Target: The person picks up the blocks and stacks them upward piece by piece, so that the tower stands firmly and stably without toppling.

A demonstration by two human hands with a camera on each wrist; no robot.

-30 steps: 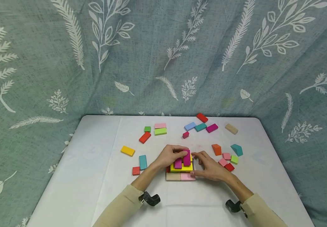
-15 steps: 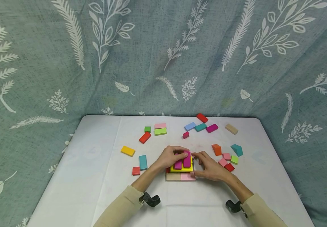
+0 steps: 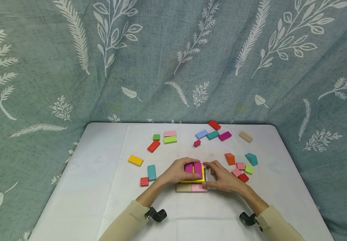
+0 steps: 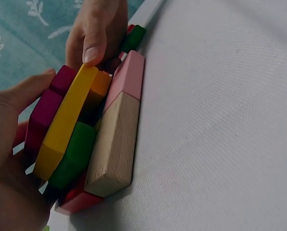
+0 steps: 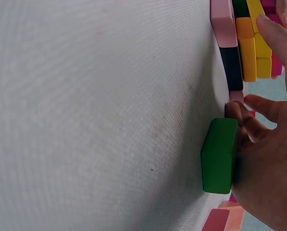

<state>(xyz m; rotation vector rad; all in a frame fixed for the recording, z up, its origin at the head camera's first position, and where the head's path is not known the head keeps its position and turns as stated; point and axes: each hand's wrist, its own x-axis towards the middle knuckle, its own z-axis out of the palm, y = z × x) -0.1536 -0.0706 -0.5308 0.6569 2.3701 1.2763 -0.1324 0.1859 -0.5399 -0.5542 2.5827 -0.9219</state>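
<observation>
A low stack of coloured wooden blocks point(image 3: 188, 181) stands near the middle of the table. Two magenta blocks point(image 3: 198, 170) lie side by side on its top. My left hand point(image 3: 178, 172) holds them, thumb in front and fingers behind. Below them is a yellow block point(image 4: 68, 120), over orange and green blocks point(image 4: 73, 156). A natural-wood block point(image 4: 114, 142) and a pink one point(image 4: 126, 79) form the front base. My right hand point(image 3: 223, 177) spans the stack's right side, its thumb touching the yellow layer. A green block point(image 5: 219, 156) lies beside my right palm, hidden in the head view.
Loose blocks lie around: a yellow-orange one point(image 3: 135, 160) and a teal one point(image 3: 151, 172) on the left, a lime one point(image 3: 170, 139) and a red one point(image 3: 214, 125) at the back, an orange one point(image 3: 229, 159) on the right. The white table point(image 3: 107, 167) meets a leaf-patterned curtain point(image 3: 149, 60).
The right magenta block, raised earlier, has come down level beside the other one. My left hand has shifted a little lower, its thumb now at their front. My right hand has stayed put.
</observation>
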